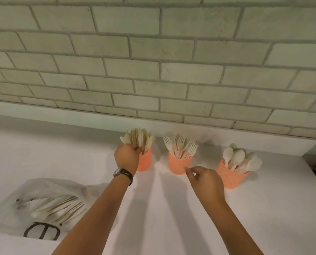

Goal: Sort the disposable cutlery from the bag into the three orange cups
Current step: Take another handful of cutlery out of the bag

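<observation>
**Orange cups filled, both grips up at them**

Pale brick wall (153, 52) behind, white worktop (263, 218) below. Near left on it, a clear bag (48, 188) lying flat with more cutlery (61, 208) inside. Along the back, three cups in a row, set apart: left cup (145, 162) with knives (138, 138), middle cup (177, 165) with forks (181, 144), right cup (230, 176) with spoons (240, 159). Left grip (127, 156) curled round the knives just above the left cup's rim. Right grip (205, 178) at the middle cup's lower wall, thumb and forefinger tips nearly together; pinching anything or not, impossible to tell. Dark-strapped watch (122, 173) on the left wrist.
</observation>
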